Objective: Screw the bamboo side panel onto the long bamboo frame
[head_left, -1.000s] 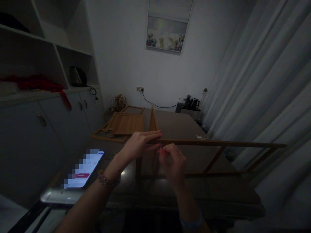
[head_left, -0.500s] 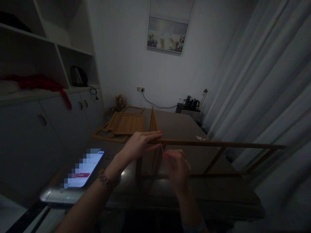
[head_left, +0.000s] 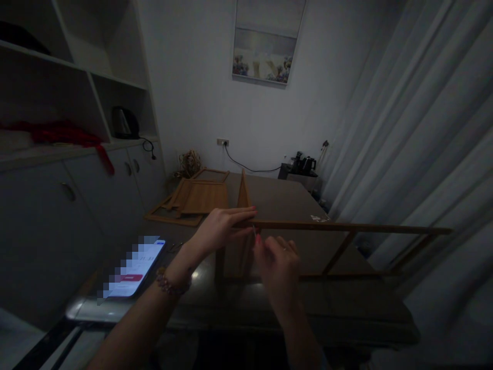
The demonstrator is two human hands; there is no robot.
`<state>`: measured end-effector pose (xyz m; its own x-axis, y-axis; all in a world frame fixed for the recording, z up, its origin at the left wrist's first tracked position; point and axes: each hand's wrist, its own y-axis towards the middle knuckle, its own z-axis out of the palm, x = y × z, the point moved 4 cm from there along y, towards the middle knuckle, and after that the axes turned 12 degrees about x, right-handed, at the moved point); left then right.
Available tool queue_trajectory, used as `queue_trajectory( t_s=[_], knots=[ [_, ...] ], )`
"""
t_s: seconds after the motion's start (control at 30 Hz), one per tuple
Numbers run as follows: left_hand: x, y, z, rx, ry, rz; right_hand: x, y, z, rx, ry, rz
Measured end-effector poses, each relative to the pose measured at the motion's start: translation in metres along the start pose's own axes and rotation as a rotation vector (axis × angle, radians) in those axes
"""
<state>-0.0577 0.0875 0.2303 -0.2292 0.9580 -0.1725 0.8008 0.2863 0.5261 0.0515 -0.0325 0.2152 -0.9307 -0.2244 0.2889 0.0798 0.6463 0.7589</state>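
Observation:
A ladder-like wooden frame [head_left: 350,226] stands on its long edge across the table, with an upright wooden panel [head_left: 244,192] meeting its left end. My left hand [head_left: 220,229] is closed over that end, fingers along the top rail and thumb below, pressing frame and panel together. Just beneath, my right hand [head_left: 278,258] pinches a thin metal tool [head_left: 254,231], whose tip points up at the rail near the joint. Its far end is hidden in my fingers, and the dim light blurs its exact shape.
More wooden panels [head_left: 204,198] lie stacked on the table's far left. A lit phone [head_left: 144,264] rests at the near left, small metal pieces [head_left: 175,247] beside it. White bits [head_left: 319,218] lie at the right. A curtain [head_left: 416,133] hangs along the right side.
My right hand has turned at the wrist and moved slightly left, its fingers curling more around the tool. My left hand and the frame stay in place.

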Motion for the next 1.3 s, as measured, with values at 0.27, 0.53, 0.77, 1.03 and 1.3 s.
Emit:
queue_trajectory(
  t_s=[0.27, 0.53, 0.77, 1.03, 1.3],
  knots=[
    [0.000, -0.001, 0.000, 0.006, -0.001, 0.021, -0.018, 0.010, -0.007, 0.143, 0.107, -0.302],
    [0.000, 0.000, 0.000, 0.028, -0.014, 0.027, -0.029, 0.023, -0.011, 0.458, 0.109, -0.586],
    [-0.001, 0.000, 0.000, -0.016, 0.031, 0.032, -0.026, 0.032, -0.007, 0.385, 0.232, -0.673],
    [-0.003, 0.000, -0.001, -0.020, 0.075, 0.034, -0.023, 0.024, 0.002, 0.185, 0.259, -0.656],
    [-0.001, -0.001, 0.000, -0.018, 0.048, 0.033, -0.020, 0.016, 0.013, 0.002, 0.238, -0.586]
  ],
)
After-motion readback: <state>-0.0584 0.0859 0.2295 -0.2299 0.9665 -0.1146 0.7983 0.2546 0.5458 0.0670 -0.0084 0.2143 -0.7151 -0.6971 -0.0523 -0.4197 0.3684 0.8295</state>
